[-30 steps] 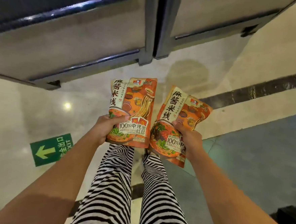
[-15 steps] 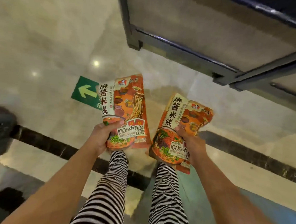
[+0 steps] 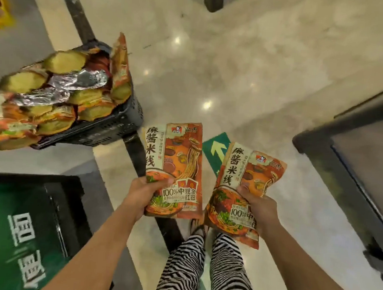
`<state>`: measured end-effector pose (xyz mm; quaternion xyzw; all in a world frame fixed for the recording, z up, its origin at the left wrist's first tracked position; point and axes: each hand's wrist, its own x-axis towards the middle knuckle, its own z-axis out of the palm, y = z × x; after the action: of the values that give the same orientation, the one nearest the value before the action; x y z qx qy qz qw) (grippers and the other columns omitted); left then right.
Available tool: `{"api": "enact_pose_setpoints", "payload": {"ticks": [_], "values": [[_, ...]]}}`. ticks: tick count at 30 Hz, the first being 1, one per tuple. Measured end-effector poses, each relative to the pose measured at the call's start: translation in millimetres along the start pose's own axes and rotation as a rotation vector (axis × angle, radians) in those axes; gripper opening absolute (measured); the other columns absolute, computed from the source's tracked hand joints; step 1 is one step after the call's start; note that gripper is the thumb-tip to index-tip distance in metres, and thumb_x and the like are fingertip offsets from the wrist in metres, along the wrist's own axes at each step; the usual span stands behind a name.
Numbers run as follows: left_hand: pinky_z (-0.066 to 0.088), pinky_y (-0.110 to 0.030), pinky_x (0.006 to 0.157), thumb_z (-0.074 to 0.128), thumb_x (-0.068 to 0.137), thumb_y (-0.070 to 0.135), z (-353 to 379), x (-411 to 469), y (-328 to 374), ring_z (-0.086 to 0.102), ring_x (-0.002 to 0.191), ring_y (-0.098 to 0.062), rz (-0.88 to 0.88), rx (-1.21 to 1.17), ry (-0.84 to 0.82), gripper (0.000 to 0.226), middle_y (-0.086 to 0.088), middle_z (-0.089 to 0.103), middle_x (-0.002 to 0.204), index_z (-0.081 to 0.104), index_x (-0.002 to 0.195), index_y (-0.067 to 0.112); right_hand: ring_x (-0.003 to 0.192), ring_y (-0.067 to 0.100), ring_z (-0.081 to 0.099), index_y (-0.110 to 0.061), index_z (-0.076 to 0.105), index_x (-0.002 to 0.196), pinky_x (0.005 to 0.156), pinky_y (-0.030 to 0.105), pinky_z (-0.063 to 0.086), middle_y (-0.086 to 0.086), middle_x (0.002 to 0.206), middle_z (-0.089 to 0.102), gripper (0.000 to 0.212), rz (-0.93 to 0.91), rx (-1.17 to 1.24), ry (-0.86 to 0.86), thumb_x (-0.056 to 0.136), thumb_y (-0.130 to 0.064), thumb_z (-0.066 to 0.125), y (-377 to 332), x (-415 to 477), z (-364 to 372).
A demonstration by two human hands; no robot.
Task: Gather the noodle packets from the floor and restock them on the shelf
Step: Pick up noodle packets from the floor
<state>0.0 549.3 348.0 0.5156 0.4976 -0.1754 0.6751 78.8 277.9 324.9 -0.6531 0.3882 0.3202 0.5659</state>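
Observation:
I hold two orange noodle packets out in front of me above the floor. My left hand grips the lower left edge of one noodle packet, held upright. My right hand grips the second noodle packet, tilted slightly right. At the left stands a black crate heaped with several more orange and green noodle packets. The dark shelf edge runs along the right.
A green panel with white characters fills the lower left. A green arrow floor sign lies between the packets. A dark floor strip runs from the top left. My striped trouser legs are below.
The view has swung left: the shelf now sits at the right edge and the full crate has come into view at the left. Both hands still hold their packets.

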Motion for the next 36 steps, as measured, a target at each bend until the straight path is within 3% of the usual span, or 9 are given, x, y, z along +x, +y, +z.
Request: {"api": "enact_pose_setpoints", "payload": {"ticks": [2, 5, 9, 14, 18, 20, 25, 30, 36], "values": [[0.059, -0.043, 0.081, 0.093, 0.056, 0.020, -34, -4, 9, 0.074, 0.089, -0.031, 0.012, -0.066, 0.051, 0.054, -0.016, 0.076, 0.097, 0.072, 0.103, 0.005, 0.077, 0.030, 0.074, -0.004, 0.072, 0.100, 0.073, 0.041, 0.060, 0.013, 0.088, 0.076, 0.040, -0.022, -0.061, -0.044, 0.067, -0.020, 0.089, -19, -2, 39], [0.060, -0.035, 0.070, 0.085, 0.072, 0.013, -83, -9, 24, 0.075, 0.083, -0.026, 0.031, -0.170, 0.155, 0.034, -0.010, 0.077, 0.091, 0.071, 0.102, 0.008, 0.084, 0.031, 0.074, -0.005, 0.070, 0.107, 0.083, 0.049, 0.058, 0.012, 0.094, 0.076, 0.048, -0.064, -0.152, -0.134, 0.066, -0.019, 0.089, -45, -6, 99], [0.058, -0.031, 0.067, 0.080, 0.077, 0.014, -139, 0, 54, 0.075, 0.079, -0.021, 0.080, -0.255, 0.241, 0.031, -0.006, 0.078, 0.087, 0.068, 0.105, 0.011, 0.082, 0.030, 0.073, -0.009, 0.070, 0.102, 0.084, 0.050, 0.058, 0.010, 0.090, 0.076, 0.043, -0.115, -0.233, -0.238, 0.066, -0.020, 0.090, -82, -9, 183], [0.057, -0.042, 0.086, 0.082, 0.073, 0.015, -199, 12, 78, 0.073, 0.093, -0.030, 0.036, -0.387, 0.396, 0.037, -0.016, 0.075, 0.101, 0.069, 0.107, 0.008, 0.081, 0.031, 0.074, -0.008, 0.070, 0.102, 0.082, 0.049, 0.059, 0.013, 0.090, 0.076, 0.047, -0.067, -0.367, -0.364, 0.064, -0.027, 0.090, -109, -11, 274], [0.060, -0.028, 0.056, 0.079, 0.078, 0.010, -235, 18, 96, 0.075, 0.068, -0.020, -0.021, -0.435, 0.509, 0.021, -0.009, 0.076, 0.079, 0.068, 0.095, 0.009, 0.076, 0.028, 0.074, -0.009, 0.072, 0.096, 0.080, 0.043, 0.059, 0.010, 0.083, 0.076, 0.036, -0.093, -0.485, -0.416, 0.068, -0.025, 0.088, -129, -18, 328], [0.059, -0.027, 0.051, 0.080, 0.076, 0.009, -255, 22, 106, 0.073, 0.059, -0.017, -0.031, -0.452, 0.570, 0.022, -0.005, 0.075, 0.069, 0.067, 0.092, 0.008, 0.077, 0.029, 0.075, -0.009, 0.072, 0.097, 0.081, 0.045, 0.059, 0.011, 0.084, 0.077, 0.037, -0.102, -0.547, -0.457, 0.067, -0.025, 0.088, -142, -22, 352], [0.058, -0.041, 0.081, 0.084, 0.072, 0.006, -305, 36, 127, 0.072, 0.082, -0.026, -0.024, -0.506, 0.714, 0.022, -0.017, 0.073, 0.091, 0.068, 0.087, 0.008, 0.079, 0.031, 0.074, -0.006, 0.074, 0.096, 0.079, 0.045, 0.060, 0.013, 0.088, 0.076, 0.036, -0.136, -0.631, -0.532, 0.067, -0.020, 0.088, -165, -27, 411], [0.058, -0.037, 0.081, 0.090, 0.067, 0.013, -381, 67, 140, 0.072, 0.084, -0.027, -0.047, -0.417, 0.816, 0.029, -0.015, 0.073, 0.095, 0.067, 0.085, 0.010, 0.070, 0.022, 0.074, -0.011, 0.074, 0.090, 0.058, 0.027, 0.057, 0.007, 0.083, 0.077, 0.021, -0.195, -0.636, -0.561, 0.072, -0.015, 0.085, -162, -40, 468], [0.057, -0.033, 0.073, 0.089, 0.068, 0.030, -471, 127, 161, 0.069, 0.083, -0.023, -0.076, -0.208, 0.885, 0.049, -0.007, 0.072, 0.103, 0.070, 0.108, 0.008, 0.086, 0.027, 0.074, -0.014, 0.074, 0.103, 0.086, 0.047, 0.058, 0.005, 0.096, 0.077, 0.042, -0.186, -0.612, -0.453, 0.066, -0.025, 0.089, -141, -37, 524]]}}
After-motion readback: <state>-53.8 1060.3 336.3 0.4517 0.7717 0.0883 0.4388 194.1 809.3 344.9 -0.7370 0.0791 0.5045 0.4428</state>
